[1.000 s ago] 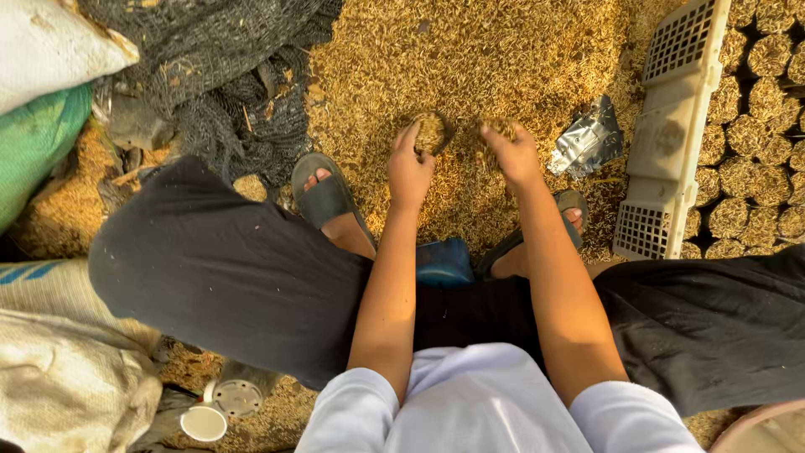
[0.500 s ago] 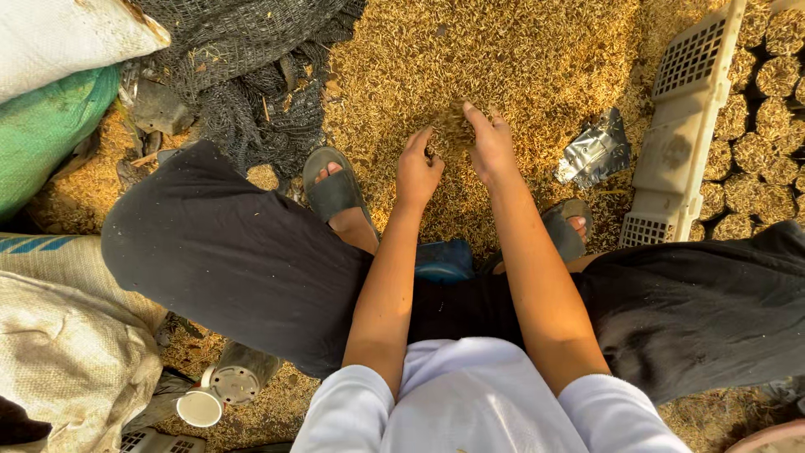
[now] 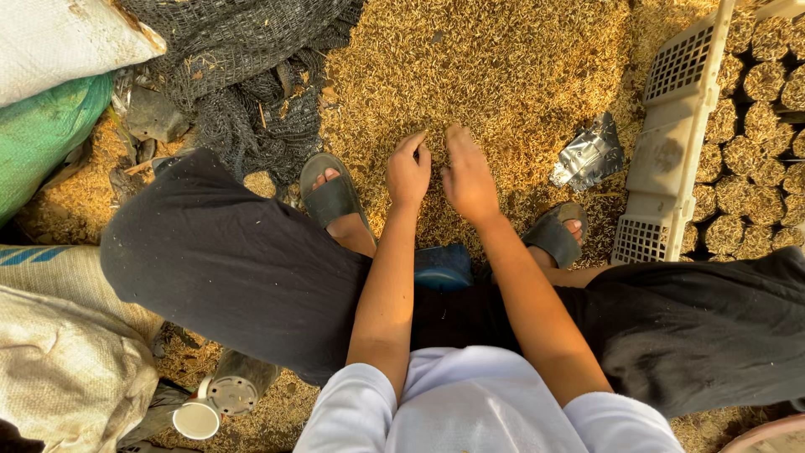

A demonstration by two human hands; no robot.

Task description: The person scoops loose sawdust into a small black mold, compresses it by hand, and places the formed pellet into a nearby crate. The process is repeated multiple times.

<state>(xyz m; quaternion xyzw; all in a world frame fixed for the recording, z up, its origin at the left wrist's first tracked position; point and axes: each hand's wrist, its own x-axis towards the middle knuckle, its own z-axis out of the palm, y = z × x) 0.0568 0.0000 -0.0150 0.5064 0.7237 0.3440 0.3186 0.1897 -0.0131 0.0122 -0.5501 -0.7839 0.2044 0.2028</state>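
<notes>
I'm looking straight down and both hands are out in front, sunk into the heap of rice husk [image 3: 503, 75] that covers the ground. My left hand [image 3: 408, 174] has its fingers curled down into the husk, pinching up a small gather; the right hand [image 3: 468, 178] lies just beside it, fingers bent and pressed into the same spot, the two nearly touching. Whether either has closed fully on a clump I cannot tell, since the fingertips are buried. This stuff looks light, dry and loose, and I judge it will spill through any gap, so it wants scooping from below with cupped palms and squeezing together, not picking from above. Just on my side of the heap, my feet in grey sandals [image 3: 331, 195] flank the hands, and I'm sitting on a low blue stool [image 3: 443, 265]. To the right of the heap stands a pale plastic tray [image 3: 671, 159] packed with round husk plugs [image 3: 755, 126], with a crumpled silver wrapper [image 3: 587, 155] between heap and tray. Left of the heap lies dark netting [image 3: 243, 75], with white and green sacks [image 3: 50, 92] beyond it. Room is tight; the ground is soft and uneven.
</notes>
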